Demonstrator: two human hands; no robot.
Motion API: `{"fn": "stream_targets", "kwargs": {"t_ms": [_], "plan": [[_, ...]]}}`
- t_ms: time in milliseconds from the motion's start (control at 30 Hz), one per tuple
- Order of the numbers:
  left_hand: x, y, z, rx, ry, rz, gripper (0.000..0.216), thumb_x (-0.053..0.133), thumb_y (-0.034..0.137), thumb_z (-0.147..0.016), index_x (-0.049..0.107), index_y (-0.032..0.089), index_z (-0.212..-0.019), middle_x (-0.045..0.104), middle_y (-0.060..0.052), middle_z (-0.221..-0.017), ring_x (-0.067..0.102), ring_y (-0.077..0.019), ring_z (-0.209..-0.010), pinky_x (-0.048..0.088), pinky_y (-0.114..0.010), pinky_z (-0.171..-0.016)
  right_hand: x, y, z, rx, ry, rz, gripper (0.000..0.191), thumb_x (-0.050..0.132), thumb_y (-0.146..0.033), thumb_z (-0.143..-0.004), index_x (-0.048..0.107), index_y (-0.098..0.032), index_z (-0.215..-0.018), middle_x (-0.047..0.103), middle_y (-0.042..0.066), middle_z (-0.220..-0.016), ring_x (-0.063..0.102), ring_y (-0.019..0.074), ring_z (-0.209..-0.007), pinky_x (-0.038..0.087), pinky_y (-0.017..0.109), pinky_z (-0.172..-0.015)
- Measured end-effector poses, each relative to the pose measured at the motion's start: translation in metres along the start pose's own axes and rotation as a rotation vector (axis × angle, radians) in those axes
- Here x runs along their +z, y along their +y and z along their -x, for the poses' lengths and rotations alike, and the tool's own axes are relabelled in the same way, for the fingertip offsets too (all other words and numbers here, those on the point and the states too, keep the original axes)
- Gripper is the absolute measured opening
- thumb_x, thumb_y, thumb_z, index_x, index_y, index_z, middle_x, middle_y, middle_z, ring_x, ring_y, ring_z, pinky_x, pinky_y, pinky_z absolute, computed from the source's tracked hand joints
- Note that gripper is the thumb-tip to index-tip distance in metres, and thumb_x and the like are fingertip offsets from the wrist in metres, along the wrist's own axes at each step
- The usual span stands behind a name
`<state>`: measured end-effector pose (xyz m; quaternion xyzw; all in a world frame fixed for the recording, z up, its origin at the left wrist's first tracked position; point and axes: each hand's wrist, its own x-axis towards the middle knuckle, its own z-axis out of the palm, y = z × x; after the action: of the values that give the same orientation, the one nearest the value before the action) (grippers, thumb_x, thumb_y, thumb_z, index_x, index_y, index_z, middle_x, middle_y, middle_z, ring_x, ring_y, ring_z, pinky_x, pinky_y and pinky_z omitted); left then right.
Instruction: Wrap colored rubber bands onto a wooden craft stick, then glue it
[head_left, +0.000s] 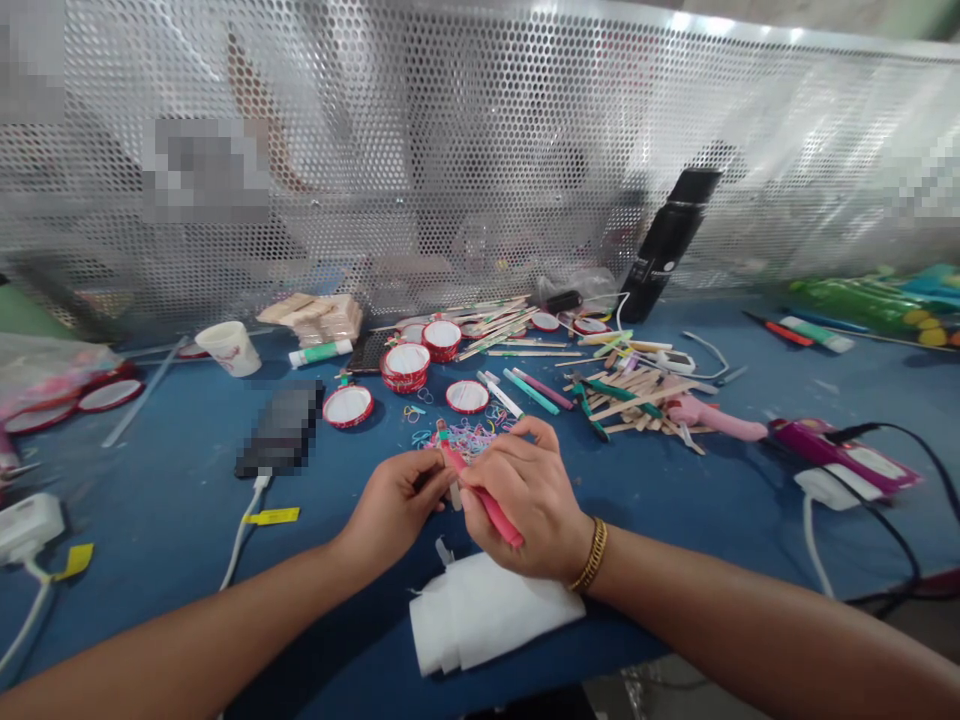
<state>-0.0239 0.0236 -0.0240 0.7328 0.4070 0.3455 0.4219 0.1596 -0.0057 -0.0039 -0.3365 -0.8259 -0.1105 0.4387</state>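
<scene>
My right hand (529, 500) is closed around a pink marker (501, 518), whose front end points at a small wooden stick (455, 496). The fingers of my left hand (394, 505) pinch that stick, which has a coloured upper end (442, 431); its middle is partly hidden by fingers and marker. Just beyond both hands lies a heap of small colourful rubber bands (474, 437). A folded white cloth (495, 615) rests on the blue table (330, 620) below my right hand.
Red-rimmed round discs (349, 406), more markers (531, 391) and a pile of wooden sticks (637, 400) lie beyond my hands. To the left are a phone (279, 430) and paper cup (229, 348). A pink glue gun (720, 416) lies right. Behind stands a perforated metal screen (465, 120).
</scene>
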Motion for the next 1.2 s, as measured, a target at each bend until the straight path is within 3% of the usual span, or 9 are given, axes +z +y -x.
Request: {"fn": "stream_targets", "kwargs": {"t_ms": [800, 1200], "plan": [[-0.0007, -0.0016, 0.0005, -0.044, -0.014, 0.055, 0.03, 0.053, 0.038, -0.094, 0.065, 0.016, -0.077, 0.059, 0.001, -0.069, 0.052, -0.0115, -0.062, 0.045, -0.021, -0.059, -0.0026, 0.0006, -0.0032, -0.009, 0.029, -0.076, 0.003, 0.055, -0.014, -0.081, 0.057, -0.017, -0.081, 0.064, 0.0, -0.068, 0.059, 0.0154, -0.065, 0.036, 0.041, -0.081], [-0.0032, 0.0046, 0.0021, 0.001, 0.004, -0.005, 0.021, 0.055, 0.016, -0.087, 0.058, 0.016, -0.067, 0.056, 0.002, -0.067, 0.05, -0.0118, -0.065, 0.039, -0.02, -0.061, -0.0034, -0.0061, -0.0011, -0.054, 0.019, -0.167, 0.016, 0.063, -0.015, -0.08, 0.06, -0.018, -0.096, 0.07, 0.0, -0.087, 0.059, 0.016, -0.078, 0.033, 0.041, -0.085]]}}
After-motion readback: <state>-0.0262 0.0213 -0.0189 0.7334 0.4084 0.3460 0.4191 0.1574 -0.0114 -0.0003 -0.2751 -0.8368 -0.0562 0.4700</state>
